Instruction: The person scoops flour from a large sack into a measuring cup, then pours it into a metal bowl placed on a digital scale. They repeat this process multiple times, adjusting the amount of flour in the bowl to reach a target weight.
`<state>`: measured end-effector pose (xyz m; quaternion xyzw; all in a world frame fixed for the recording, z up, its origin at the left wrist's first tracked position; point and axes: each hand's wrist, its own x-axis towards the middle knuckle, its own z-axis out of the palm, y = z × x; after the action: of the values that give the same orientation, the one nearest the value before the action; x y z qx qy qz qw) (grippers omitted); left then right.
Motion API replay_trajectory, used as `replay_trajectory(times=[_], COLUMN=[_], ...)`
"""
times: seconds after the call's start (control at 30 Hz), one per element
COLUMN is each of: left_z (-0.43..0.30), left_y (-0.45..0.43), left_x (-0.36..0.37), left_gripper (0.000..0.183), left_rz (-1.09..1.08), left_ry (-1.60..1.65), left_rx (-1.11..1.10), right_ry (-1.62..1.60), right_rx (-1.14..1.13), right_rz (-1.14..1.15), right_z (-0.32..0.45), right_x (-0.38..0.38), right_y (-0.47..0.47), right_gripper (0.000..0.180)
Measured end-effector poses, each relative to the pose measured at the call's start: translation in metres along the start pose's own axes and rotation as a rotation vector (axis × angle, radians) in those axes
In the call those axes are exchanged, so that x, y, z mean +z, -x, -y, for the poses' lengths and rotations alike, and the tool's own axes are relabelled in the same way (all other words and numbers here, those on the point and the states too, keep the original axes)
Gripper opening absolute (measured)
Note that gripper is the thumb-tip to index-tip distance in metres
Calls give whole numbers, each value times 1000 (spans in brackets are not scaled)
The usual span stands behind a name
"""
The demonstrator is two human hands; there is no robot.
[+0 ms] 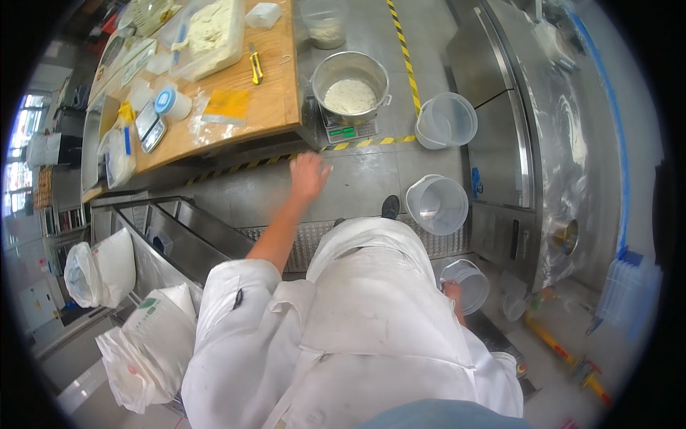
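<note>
My left hand (pixel 308 175) hangs over the floor beside the corner of the wooden table, fingers apart and nothing in it. At my right side, my right hand (pixel 453 291) grips the rim or handle of a clear plastic bucket (pixel 474 289). A steel pot (pixel 383 80) with flour-like white powder stands on a digital scale (pixel 353 132) on the floor, beyond my left hand. Two more clear plastic buckets, one nearer (pixel 442 206) and one farther (pixel 455 119), stand on the floor to the right.
The wooden table (pixel 278 102) bears a dough tub (pixel 236 48), a yellow utility knife (pixel 256 67), an orange scraper (pixel 228 105) and a lidded jar (pixel 179 105). White sacks (pixel 155 338) stand at the left by open steel bins (pixel 187 236). A steel cabinet (pixel 501 150) lines the right.
</note>
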<state>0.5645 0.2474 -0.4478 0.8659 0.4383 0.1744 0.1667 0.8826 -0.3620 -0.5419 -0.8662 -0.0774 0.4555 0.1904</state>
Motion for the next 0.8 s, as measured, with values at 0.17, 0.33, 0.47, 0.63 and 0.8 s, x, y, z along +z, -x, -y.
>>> replay_trajectory(times=[0.17,0.33,0.47,0.63,0.8], left_z=[49,109,137,147,124], left_y=[241,469,545,519,425], left_x=[1,6,12,4,-28], left_gripper=[38,30,32,33,32], left_rz=[126,784,759,350,246], left_ry=[213,-68,-81,320,586], left_rx=[-484,-750,-536,-643,-990], right_ry=[114,81,-288,-301,-214], right_rx=[-39,-113,-52,-110,-51], right_rz=[-239,-40,-17,4,42], right_z=[0,84,147,173,160], right_x=[32,15,17,33,39], right_y=[3,-10,-12,-10,1], right_gripper=[21,23,26,26,25])
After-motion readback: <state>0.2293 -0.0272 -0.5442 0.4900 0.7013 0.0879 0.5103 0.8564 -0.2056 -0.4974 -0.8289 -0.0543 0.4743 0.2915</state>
